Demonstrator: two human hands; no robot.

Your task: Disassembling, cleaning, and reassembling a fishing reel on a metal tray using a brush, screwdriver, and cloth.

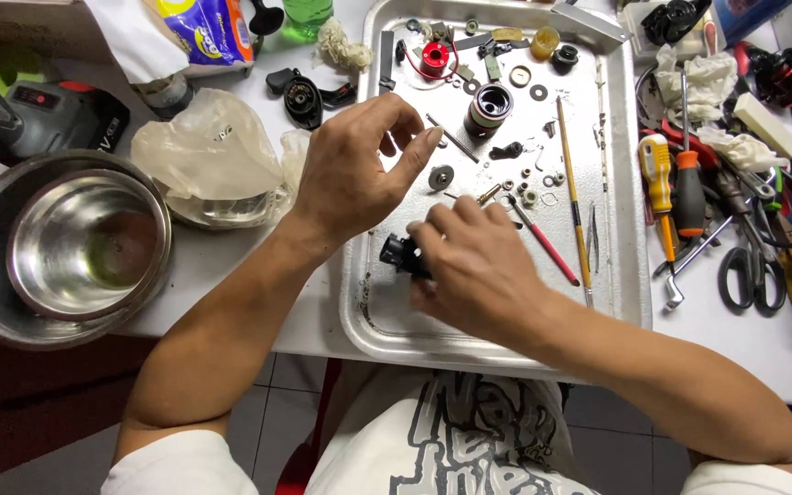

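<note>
I grip the black part (402, 254) in my right hand (474, 270), low over the tray (618, 229), near side. My left hand (350, 174) hovers just beyond, thumb and forefinger nearly pinched, holding nothing visible. Keep the part steady above the tray.

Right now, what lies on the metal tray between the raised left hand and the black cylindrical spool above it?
Head view: between left hand and black cylindrical spool on the metal tray, a thin metal rod lies diagonally.

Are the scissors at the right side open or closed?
Closed: the scissors lie flat on the table, handles side by side.
</note>
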